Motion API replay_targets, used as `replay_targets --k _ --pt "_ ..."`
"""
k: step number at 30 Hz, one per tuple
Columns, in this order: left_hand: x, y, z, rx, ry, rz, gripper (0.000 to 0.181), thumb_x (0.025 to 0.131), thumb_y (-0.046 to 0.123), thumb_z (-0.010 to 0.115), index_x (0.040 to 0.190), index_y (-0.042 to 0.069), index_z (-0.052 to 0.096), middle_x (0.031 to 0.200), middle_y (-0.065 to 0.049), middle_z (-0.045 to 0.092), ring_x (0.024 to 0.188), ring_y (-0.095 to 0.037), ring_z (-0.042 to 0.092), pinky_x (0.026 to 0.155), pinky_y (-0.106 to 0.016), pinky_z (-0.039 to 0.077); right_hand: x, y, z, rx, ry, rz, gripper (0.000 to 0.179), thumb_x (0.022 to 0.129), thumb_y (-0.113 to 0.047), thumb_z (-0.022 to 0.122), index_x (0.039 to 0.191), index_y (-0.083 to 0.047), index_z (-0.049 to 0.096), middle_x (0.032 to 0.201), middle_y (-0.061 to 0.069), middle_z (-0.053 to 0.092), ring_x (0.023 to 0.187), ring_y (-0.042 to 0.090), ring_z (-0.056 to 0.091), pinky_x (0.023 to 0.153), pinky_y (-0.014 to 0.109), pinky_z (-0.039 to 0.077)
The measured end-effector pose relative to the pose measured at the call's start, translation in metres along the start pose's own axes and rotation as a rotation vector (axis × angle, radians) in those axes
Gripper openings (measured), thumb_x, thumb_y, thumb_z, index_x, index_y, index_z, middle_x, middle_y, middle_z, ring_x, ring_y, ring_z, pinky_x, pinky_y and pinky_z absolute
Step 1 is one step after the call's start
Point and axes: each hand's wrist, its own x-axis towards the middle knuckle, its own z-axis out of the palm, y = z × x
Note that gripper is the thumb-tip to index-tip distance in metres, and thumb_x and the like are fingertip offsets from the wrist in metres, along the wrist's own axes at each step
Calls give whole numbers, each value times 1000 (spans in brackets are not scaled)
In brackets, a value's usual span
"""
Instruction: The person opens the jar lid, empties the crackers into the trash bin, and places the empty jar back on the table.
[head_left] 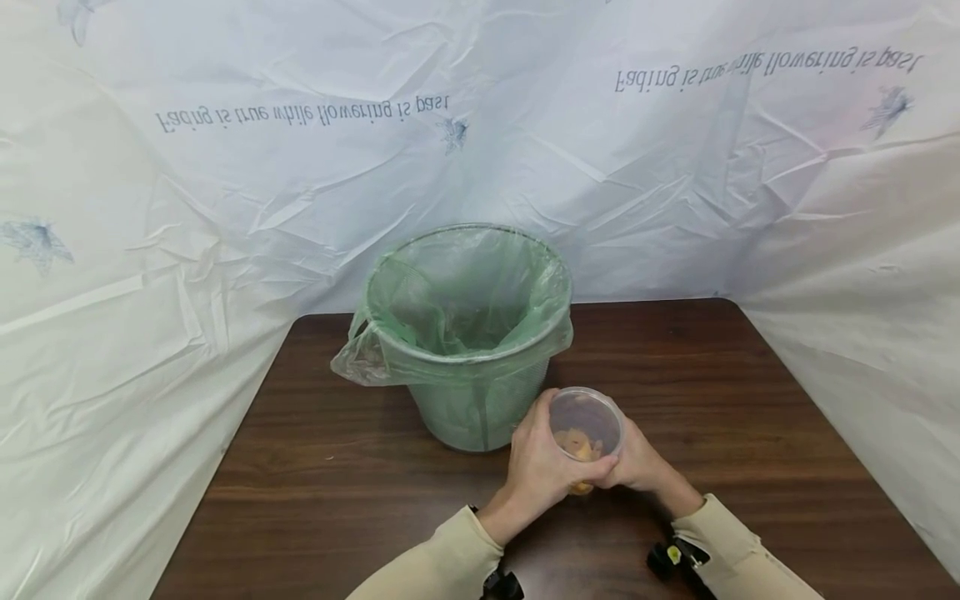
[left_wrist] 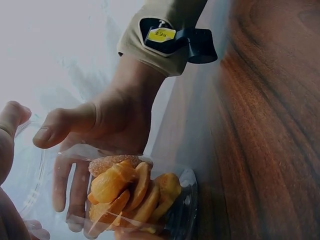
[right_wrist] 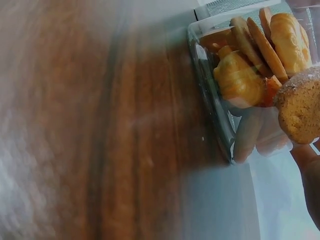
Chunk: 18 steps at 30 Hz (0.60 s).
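Observation:
A clear plastic cup [head_left: 587,410] sits between my two hands, its round mouth facing up toward the head view. Inside, low in the cup, are several golden-brown cookies [left_wrist: 145,195], one with a sugary, grainy surface [right_wrist: 300,107]. My left hand [head_left: 542,458] curves round the cup's left and near side. From the other side my right hand [head_left: 637,458] grips it, its far fingers partly hidden by the cup in the head view. In the left wrist view the right thumb [left_wrist: 65,125] lies near the rim.
Behind and left of the hands stands a mesh waste bin [head_left: 480,421] lined with a thin green bag [head_left: 450,358] folded over its rim. The dark wood table [head_left: 315,492] ends at a white printed plastic sheet [head_left: 225,192] hanging at the back and sides.

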Motion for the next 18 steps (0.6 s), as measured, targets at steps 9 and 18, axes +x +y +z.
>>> replay_targets --k 9,18 --pt "-2 -2 0 -8 -21 13 98 62 58 85 140 18 41 120 -6 60 102 -23 63 79 -29 53 0 1 1 -3 5 -24 95 51 -3 89 133 8 42 117 26 58 105 14 60 87 25 49" --pt "-1 -2 -4 -24 -85 17 104 63 56 86 143 15 34 128 -6 54 110 -23 58 85 -32 51 1 0 -1 -9 -14 -48 93 56 -12 92 133 8 42 116 25 58 105 14 60 88 25 50"
